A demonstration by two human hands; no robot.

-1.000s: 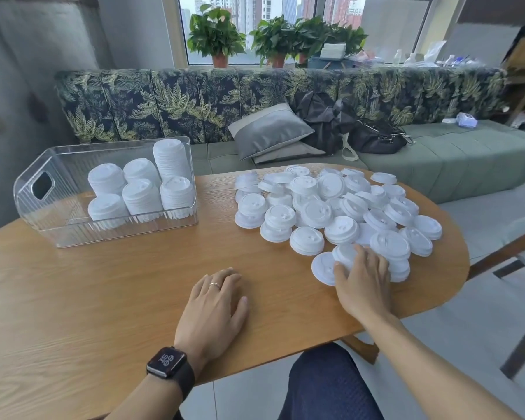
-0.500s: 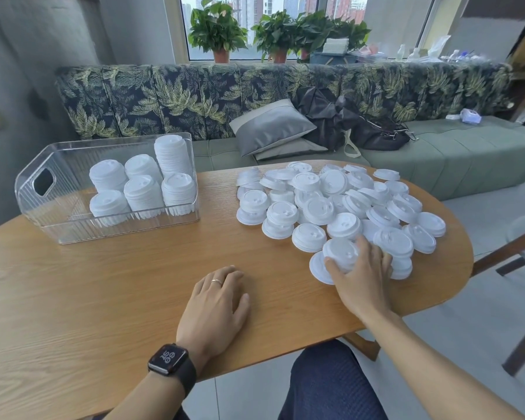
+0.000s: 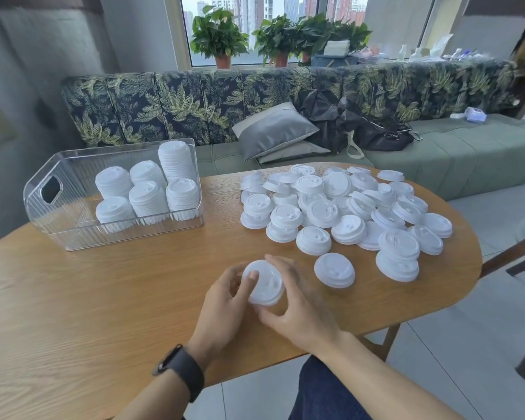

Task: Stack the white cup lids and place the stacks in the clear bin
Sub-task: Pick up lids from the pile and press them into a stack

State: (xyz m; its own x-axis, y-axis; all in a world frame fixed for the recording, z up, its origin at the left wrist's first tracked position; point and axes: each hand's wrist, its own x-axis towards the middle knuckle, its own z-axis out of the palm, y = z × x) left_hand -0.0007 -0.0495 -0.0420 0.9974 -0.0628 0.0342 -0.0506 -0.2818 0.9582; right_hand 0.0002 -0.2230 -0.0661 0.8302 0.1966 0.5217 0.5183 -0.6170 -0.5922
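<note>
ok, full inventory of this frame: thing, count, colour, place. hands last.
clear bin: one, transparent, table's far left
lid stacks in bin: six, white, in the bin's right part
loose lids: too many to count, white, heaped on the table's right half
single lid: one, white, apart at the near edge of the heap
held lid: white, between both hands above the table; may be more than one
table: one, wood, oval
sofa: one, green seat, leaf-print back
cushions: two, grey, on sofa
black bag: on sofa
potted plants: green, windowsill
watch: black, left wrist
left hand: grips held lid
right hand: grips held lid
</note>
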